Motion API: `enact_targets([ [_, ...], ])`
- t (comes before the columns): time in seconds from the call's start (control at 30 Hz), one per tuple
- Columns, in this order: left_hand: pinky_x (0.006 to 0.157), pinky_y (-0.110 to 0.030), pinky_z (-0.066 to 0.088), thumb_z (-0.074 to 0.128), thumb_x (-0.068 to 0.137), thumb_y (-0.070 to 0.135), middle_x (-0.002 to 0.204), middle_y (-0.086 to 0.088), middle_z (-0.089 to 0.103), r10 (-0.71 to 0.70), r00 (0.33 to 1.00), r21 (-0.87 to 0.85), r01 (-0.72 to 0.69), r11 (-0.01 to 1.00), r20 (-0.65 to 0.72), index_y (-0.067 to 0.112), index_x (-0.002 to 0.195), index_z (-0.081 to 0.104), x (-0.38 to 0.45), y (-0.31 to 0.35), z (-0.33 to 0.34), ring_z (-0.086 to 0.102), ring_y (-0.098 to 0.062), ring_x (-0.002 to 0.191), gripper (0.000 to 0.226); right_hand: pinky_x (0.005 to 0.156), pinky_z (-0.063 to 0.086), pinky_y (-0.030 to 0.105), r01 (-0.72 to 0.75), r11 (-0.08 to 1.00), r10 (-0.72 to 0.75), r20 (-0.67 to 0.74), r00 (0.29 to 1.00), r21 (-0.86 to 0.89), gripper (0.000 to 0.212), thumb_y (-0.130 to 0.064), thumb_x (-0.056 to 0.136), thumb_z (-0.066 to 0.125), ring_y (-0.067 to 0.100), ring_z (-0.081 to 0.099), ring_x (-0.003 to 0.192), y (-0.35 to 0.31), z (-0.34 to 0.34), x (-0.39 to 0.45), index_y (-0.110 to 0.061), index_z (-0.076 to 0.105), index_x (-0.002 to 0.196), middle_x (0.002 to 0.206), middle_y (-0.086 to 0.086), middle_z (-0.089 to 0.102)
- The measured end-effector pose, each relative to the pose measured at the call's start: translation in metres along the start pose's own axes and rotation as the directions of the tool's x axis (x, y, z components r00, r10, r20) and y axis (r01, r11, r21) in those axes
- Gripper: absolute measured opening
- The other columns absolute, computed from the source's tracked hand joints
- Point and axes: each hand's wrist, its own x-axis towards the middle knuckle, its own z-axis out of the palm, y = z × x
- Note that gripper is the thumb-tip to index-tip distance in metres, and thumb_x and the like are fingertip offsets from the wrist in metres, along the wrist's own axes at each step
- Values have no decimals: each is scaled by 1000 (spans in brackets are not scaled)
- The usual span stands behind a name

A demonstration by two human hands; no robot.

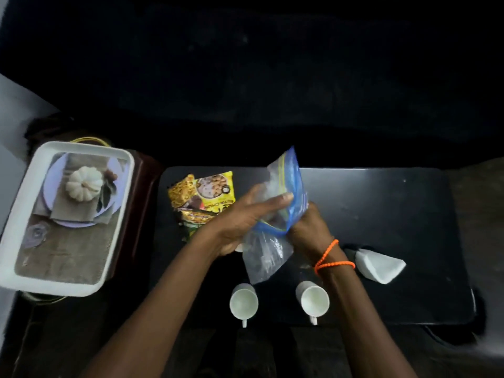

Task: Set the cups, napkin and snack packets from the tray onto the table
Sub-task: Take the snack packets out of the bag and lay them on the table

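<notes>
Both my hands hold a clear zip bag (283, 192) with a blue top edge above the black table (381, 214). My left hand (240, 216) grips its upper side, fingers laid across the plastic. My right hand (308, 227) pinches the blue edge from the right. Yellow snack packets (201, 195) lie on the table left of my hands. Two white cups (243, 300) (313, 298) stand near the front edge, handles towards me. A folded white napkin (379, 264) lies to the right. What the bag holds is unclear.
A white tray (16, 230) with a printed picture on its floor rests at the left on a dark brown stand (136, 214). Behind the table everything is dark. An orange bead string circles my right wrist (332, 261).
</notes>
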Motion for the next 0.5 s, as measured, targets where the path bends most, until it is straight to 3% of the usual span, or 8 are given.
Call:
enact_targets([
  [0.07,90,-42,62,74,94,13,123,-13,76,3,1000,65,-4,998,11,12,138,63,18,-3,27,74,-30,106,45,100,50,25,-2,971,-5,-32,999,-239,52,-12,89,74,19,59,109,8,-23,7,9,58,134,125,23,66],
  [0.13,90,-48,59,67,90,-6,113,-24,74,23,999,142,-18,990,-28,5,130,67,35,-5,48,70,-33,98,42,102,52,42,-122,942,87,-124,988,-311,52,-13,88,78,26,62,106,16,-47,3,8,59,132,122,22,66],
  [0.2,89,-48,56,60,85,-17,106,-24,72,51,995,178,-35,983,-90,-2,124,69,51,-5,68,67,-34,94,42,85,56,44,-170,982,151,-191,970,-88,26,6,86,76,20,68,88,27,-74,-11,-2,71,110,102,14,73],
  [0.3,71,-37,60,56,86,-20,94,-14,75,86,966,78,-69,995,-245,4,106,74,74,0,96,71,-30,82,36,89,60,44,-59,879,220,-293,930,474,54,17,81,73,21,73,102,29,-115,-44,-14,66,124,125,9,67],
  [0.33,62,-33,60,56,88,-19,84,-8,76,83,952,38,-75,996,-293,9,96,75,82,1,104,72,-25,73,35,92,61,42,-17,894,194,-352,916,447,66,14,80,77,23,71,112,31,-129,-53,-19,61,135,136,7,59],
  [0.4,55,-27,59,56,89,-17,73,0,75,80,936,44,-69,997,-343,16,82,74,93,-1,128,71,-18,66,38,84,64,34,2,991,42,-324,945,133,101,7,71,89,17,64,123,36,-151,-68,-35,44,151,151,-1,42],
  [0.43,61,-30,62,56,89,-14,77,-2,75,78,937,95,-49,994,-341,17,81,74,96,-6,144,72,-20,71,37,83,64,31,20,1000,-16,-257,966,12,116,5,66,93,14,59,129,36,-156,-73,-41,34,155,157,-4,32],
  [0.5,77,-42,64,57,92,-6,91,-11,77,69,959,259,4,966,-273,14,85,76,101,-19,179,76,-29,85,28,104,54,25,100,971,-136,-152,979,-219,121,3,65,93,12,39,149,43,-163,-80,-36,28,159,166,-2,21],
])
